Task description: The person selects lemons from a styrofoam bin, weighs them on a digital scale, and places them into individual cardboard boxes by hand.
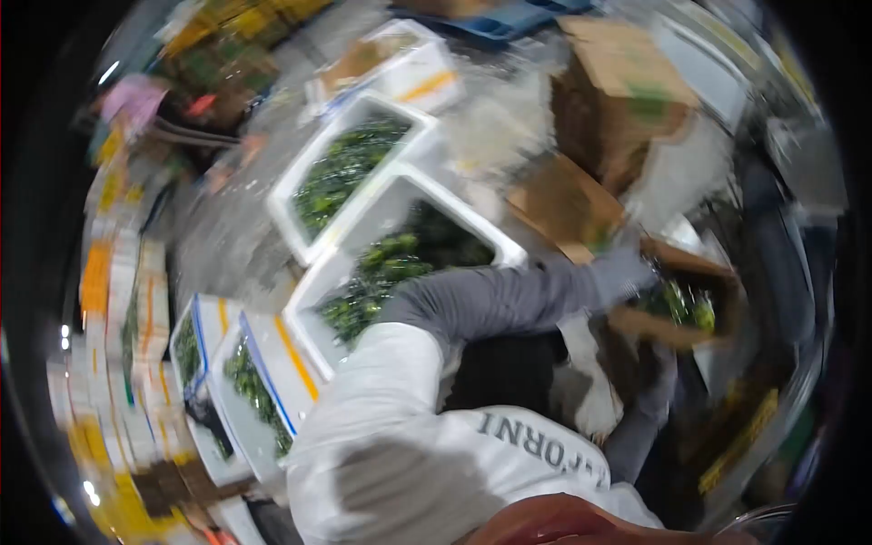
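Note:
My left hand (pixel 625 271) is at the left edge of an open cardboard box (pixel 656 329) at the right of the view. Green vegetables (pixel 688 307), partly under clear plastic, lie in this box. Near the box's lower edge is my right hand (pixel 660 366), dim and smeared. Blur hides the fingers of both hands, so any grip is unclear. Under and beyond my left arm stand two open white foam boxes (pixel 304 304) (pixel 283 195) full of leafy greens (pixel 350 173).
More foam boxes (pixel 289 359) with greens stand at the lower left. Cardboard boxes (pixel 636 68) are at the upper right, near a blue pallet (pixel 495 25). Another person (pixel 136 104) in pink bends at the upper left. Stacked boxes (pixel 95 282) line the left side.

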Demonstrator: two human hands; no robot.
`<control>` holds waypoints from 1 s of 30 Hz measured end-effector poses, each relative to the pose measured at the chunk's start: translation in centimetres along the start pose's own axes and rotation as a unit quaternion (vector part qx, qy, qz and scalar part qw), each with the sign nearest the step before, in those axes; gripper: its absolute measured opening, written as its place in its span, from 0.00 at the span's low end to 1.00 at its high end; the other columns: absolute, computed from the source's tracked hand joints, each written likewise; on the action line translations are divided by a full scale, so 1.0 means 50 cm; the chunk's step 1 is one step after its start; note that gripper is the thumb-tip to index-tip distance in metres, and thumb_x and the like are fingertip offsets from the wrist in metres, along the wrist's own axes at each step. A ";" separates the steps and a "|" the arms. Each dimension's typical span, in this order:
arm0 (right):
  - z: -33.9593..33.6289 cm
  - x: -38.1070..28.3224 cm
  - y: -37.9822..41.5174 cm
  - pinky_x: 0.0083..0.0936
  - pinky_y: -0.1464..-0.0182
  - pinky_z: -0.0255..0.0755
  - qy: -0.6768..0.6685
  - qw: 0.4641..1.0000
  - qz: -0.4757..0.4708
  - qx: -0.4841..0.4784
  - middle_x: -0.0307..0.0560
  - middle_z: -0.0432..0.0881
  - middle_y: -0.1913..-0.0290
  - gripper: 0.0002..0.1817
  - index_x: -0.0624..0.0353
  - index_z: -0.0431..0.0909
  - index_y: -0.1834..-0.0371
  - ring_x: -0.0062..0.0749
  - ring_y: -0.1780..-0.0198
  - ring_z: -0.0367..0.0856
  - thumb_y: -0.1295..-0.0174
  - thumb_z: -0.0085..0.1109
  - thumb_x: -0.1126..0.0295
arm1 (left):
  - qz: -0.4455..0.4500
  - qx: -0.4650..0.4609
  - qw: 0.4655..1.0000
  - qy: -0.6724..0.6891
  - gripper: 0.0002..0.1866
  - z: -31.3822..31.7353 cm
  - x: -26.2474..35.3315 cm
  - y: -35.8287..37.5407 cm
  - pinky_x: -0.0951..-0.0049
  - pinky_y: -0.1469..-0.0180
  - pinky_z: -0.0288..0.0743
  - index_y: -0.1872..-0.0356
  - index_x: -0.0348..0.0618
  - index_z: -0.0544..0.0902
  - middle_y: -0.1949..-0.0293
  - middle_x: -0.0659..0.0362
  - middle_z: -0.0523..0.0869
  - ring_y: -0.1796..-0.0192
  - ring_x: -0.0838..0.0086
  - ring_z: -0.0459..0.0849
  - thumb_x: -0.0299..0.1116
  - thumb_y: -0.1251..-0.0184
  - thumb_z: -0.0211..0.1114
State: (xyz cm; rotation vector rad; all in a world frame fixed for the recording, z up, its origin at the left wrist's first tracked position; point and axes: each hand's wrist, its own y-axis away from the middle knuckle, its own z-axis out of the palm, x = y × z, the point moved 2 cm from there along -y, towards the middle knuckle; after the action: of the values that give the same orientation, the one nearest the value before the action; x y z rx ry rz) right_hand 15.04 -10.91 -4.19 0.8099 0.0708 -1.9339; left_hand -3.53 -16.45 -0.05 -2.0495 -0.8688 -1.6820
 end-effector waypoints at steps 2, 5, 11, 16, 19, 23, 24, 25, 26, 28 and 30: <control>-0.039 -0.026 -0.018 0.26 0.47 0.69 -0.017 0.999 0.048 0.008 0.42 0.78 0.56 0.21 0.60 0.74 0.49 0.26 0.53 0.75 0.47 0.64 0.68 | -0.030 -0.070 0.991 -0.110 0.38 -0.002 0.051 -0.013 0.70 0.57 0.74 0.37 0.31 0.56 0.55 0.48 0.78 0.57 0.67 0.79 0.31 0.46 0.66; -0.061 -0.079 -0.018 0.35 0.45 0.72 0.003 0.999 -0.010 0.051 0.47 0.78 0.53 0.27 0.62 0.72 0.47 0.37 0.53 0.77 0.51 0.66 0.64 | 0.051 -0.088 0.965 0.243 0.40 0.067 0.031 -0.079 0.75 0.47 0.74 0.32 0.33 0.53 0.41 0.47 0.69 0.47 0.69 0.76 0.26 0.43 0.66; -0.213 -0.103 -0.082 0.34 0.48 0.75 -0.062 0.997 0.032 0.016 0.50 0.76 0.46 0.23 0.62 0.71 0.45 0.35 0.50 0.78 0.42 0.62 0.63 | 0.125 -0.187 0.974 0.026 0.40 0.176 0.073 -0.202 0.75 0.45 0.71 0.30 0.41 0.54 0.39 0.50 0.69 0.44 0.69 0.74 0.27 0.42 0.65; -0.133 -0.102 0.017 0.23 0.53 0.75 0.080 0.992 0.087 0.035 0.48 0.79 0.51 0.19 0.65 0.72 0.45 0.27 0.56 0.79 0.36 0.56 0.66 | 0.212 -0.239 0.937 -0.140 0.42 0.286 0.030 -0.227 0.67 0.34 0.59 0.28 0.44 0.46 0.36 0.39 0.64 0.34 0.54 0.66 0.32 0.40 0.61; -0.144 -0.128 0.056 0.28 0.51 0.74 0.077 0.996 0.045 0.021 0.53 0.78 0.48 0.24 0.67 0.66 0.39 0.32 0.52 0.79 0.34 0.53 0.66 | 0.114 -0.253 0.940 -0.201 0.41 0.293 0.060 -0.243 0.67 0.36 0.63 0.29 0.41 0.46 0.40 0.38 0.70 0.38 0.54 0.72 0.33 0.38 0.60; -0.098 -0.274 0.096 0.18 0.61 0.76 0.222 0.963 -0.072 0.136 0.47 0.83 0.58 0.18 0.66 0.75 0.48 0.24 0.63 0.82 0.40 0.57 0.70 | 0.188 -0.197 0.952 -0.141 0.40 0.285 0.035 -0.268 0.69 0.36 0.63 0.30 0.39 0.53 0.39 0.42 0.71 0.37 0.58 0.71 0.40 0.39 0.64; -0.075 -0.315 0.099 0.17 0.60 0.76 0.312 0.924 -0.122 0.187 0.46 0.83 0.60 0.17 0.64 0.76 0.49 0.22 0.62 0.82 0.41 0.58 0.71 | 0.179 -0.212 0.954 -0.116 0.41 0.276 0.041 -0.277 0.69 0.36 0.62 0.30 0.40 0.54 0.38 0.43 0.70 0.37 0.60 0.70 0.41 0.40 0.65; -0.094 -0.346 0.092 0.17 0.61 0.76 0.434 0.865 -0.167 0.189 0.43 0.83 0.62 0.18 0.64 0.76 0.49 0.20 0.62 0.81 0.42 0.60 0.70 | 0.167 -0.226 0.956 -0.090 0.42 0.268 0.032 -0.285 0.70 0.35 0.61 0.30 0.41 0.54 0.37 0.44 0.69 0.36 0.62 0.69 0.42 0.40 0.66; -0.084 -0.371 0.081 0.23 0.62 0.77 0.473 0.837 -0.202 0.186 0.42 0.83 0.64 0.18 0.60 0.77 0.49 0.27 0.63 0.83 0.44 0.61 0.70 | 0.165 -0.234 0.956 -0.059 0.40 0.266 0.015 -0.303 0.69 0.34 0.61 0.31 0.42 0.57 0.37 0.46 0.69 0.34 0.60 0.68 0.46 0.40 0.66; -0.048 -0.404 0.052 0.32 0.62 0.78 0.778 0.556 -0.227 0.185 0.46 0.83 0.63 0.16 0.56 0.78 0.53 0.39 0.61 0.84 0.47 0.60 0.71 | 0.148 -0.219 0.960 -0.094 0.34 0.262 0.050 -0.272 0.67 0.40 0.67 0.35 0.38 0.62 0.42 0.46 0.73 0.42 0.58 0.75 0.39 0.39 0.63; -0.072 -0.380 -0.003 0.34 0.61 0.78 0.889 0.381 -0.212 0.142 0.46 0.82 0.65 0.15 0.51 0.78 0.53 0.40 0.63 0.83 0.46 0.58 0.69 | 0.142 -0.217 0.961 -0.098 0.35 0.263 0.055 -0.255 0.68 0.38 0.65 0.34 0.36 0.60 0.40 0.46 0.72 0.40 0.61 0.73 0.38 0.38 0.63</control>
State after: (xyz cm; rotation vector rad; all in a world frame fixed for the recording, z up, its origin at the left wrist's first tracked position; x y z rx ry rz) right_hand 22.04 5.30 3.67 2.9330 1.3384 -0.3803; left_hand -1.64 1.89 -1.91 -2.5179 -0.2436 -1.6329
